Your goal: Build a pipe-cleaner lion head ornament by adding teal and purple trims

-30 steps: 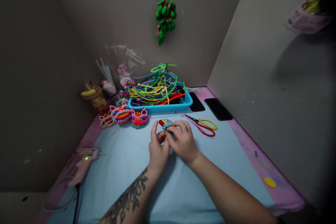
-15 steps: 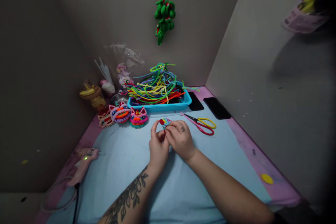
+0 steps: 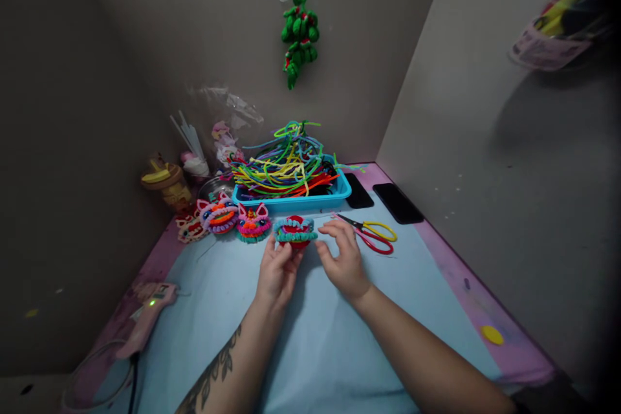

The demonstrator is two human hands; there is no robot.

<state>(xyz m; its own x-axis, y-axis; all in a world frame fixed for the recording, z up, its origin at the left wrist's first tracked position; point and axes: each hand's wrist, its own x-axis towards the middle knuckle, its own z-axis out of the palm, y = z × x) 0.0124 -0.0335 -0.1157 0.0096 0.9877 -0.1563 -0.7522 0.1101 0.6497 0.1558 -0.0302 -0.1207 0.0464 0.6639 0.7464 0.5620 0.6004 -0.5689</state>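
My left hand point(image 3: 278, 270) grips a small pipe-cleaner head point(image 3: 295, 231) from below. It is red with teal fuzzy strands round an oval, mouth-like opening. Just to its right is my right hand point(image 3: 343, 259), fingers curved and apart, holding nothing; its fingertips are close to the end of a teal strand, and I cannot tell if they touch. Beyond my right fingers lie scissors point(image 3: 381, 236) with one yellow and one red handle. Left of the held piece sits a pink and teal pipe-cleaner head point(image 3: 253, 222), beside a lilac one point(image 3: 219, 214) and a pale one point(image 3: 191, 228).
A blue tray point(image 3: 291, 205) heaped with colourful pipe cleaners stands at the back. Two dark phones, one of them a black phone point(image 3: 398, 202), lie right of it. A pink glue gun point(image 3: 148, 320) with a green light is at left. A green ornament point(image 3: 299, 32) hangs on the wall.
The pipe-cleaner head has been turned so that its open mouth side shows. My right hand has let go of it and moved slightly right. The view has shifted a little.
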